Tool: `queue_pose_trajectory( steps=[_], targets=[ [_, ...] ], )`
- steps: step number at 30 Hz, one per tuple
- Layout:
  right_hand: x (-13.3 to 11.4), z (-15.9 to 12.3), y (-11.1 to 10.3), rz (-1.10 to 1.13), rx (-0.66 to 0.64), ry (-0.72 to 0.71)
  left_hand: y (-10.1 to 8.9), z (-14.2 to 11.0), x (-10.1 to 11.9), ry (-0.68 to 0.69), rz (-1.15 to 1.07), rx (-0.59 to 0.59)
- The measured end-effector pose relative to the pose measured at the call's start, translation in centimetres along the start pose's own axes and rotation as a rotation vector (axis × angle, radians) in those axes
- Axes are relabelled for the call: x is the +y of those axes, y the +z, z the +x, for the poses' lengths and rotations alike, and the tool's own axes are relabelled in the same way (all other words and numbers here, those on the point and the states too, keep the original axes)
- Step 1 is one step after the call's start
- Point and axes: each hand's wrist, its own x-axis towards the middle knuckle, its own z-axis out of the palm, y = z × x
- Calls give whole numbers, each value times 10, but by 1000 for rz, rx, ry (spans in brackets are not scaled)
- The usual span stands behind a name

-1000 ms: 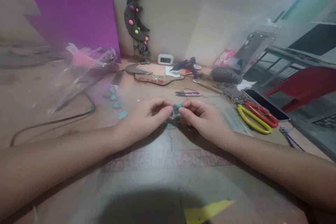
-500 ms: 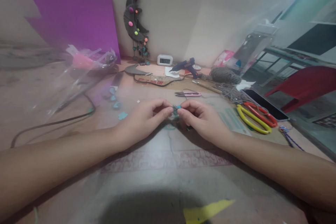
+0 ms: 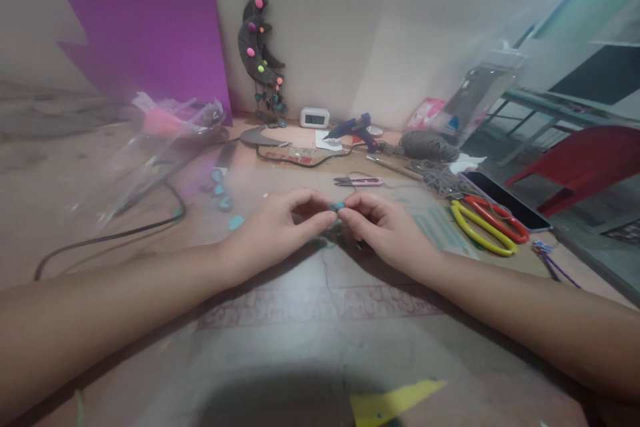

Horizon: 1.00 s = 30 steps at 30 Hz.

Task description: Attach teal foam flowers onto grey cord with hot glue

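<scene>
Fingers [image 3: 320, 221] of the left hand [image 3: 275, 221] and right hand [image 3: 387, 223] pinch a small teal-and-grey piece [image 3: 339, 205] between them.
Just beyond the fingers lie pink-handled metal thread snips [image 3: 365, 181]; left of them, a flat light-blue cutout [image 3: 236, 222]; well right, looped yellow and red handles [image 3: 480, 234] on the worktop [image 3: 280, 347].

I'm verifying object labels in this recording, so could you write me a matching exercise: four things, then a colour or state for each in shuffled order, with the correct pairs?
Things
1. Small teal piece
2. Digital clock
3. Thread snips
4. Glue gun

Colour or state
A. Pink handle
B. Dark blue
C. Pinched between left grip and right grip
D. White casing

Pairs: 1-C, 2-D, 3-A, 4-B
</scene>
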Motion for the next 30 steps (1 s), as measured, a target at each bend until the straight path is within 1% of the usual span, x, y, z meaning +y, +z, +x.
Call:
queue_pose_trajectory(
  steps=[2,5,11,14,19,24,30],
  targets=[
    [0,0,0,33,-10,15,0,0,0,-5,19,2],
    [2,2,0,116,-16,-4,0,1,-1,-17,55,27],
    [1,4,-7,170,116,-18,1,3,-4,-66,-8,59],
    [2,4,-8,196,141,-56,1,5,-5,-64,-12,84],
    [8,3,-4,255,106,-148,0,7,-5,-84,-17,108],
    [10,4,-3,291,69,-154,0,7,-6,-81,-23,103],
    [9,1,-3,257,55,-163,0,8,-5,-89,-16,104]
  ],
)
